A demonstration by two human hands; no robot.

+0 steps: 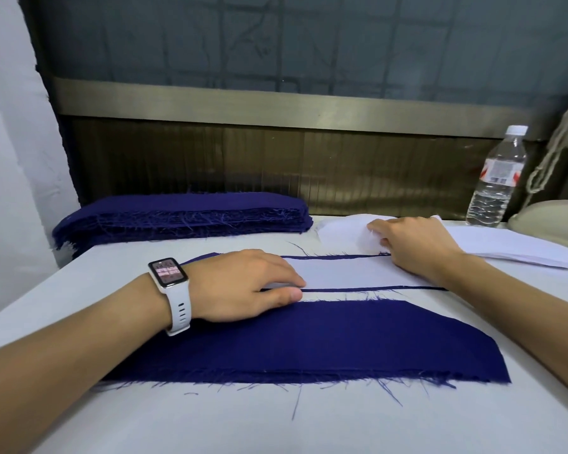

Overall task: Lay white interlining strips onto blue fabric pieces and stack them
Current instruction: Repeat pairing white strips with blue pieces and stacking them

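The left hand [243, 286] is lying flat, fingers straight, pressing the laid strip [341, 271] onto its blue piece [204, 257] mid-worktop [210, 421]. The right hand [417, 247] is pinching the top strip [345, 229] of the single white pile [505, 244] toward the far right corner. The bare blue piece [325, 339] is lying along the front edge, long axis left to right, nearer the left hand. Two blue pieces are lying out; one blue stack [184, 214] is sitting at the far left.

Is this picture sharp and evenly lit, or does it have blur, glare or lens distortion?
Head view: the light is soft and even, with only a faint shadow under the left hand, no glare on the white interlining strip. Head view: the wide lens tilts the water bottle and stretches the left forearm. Head view: the smartwatch face is too blurred to read.
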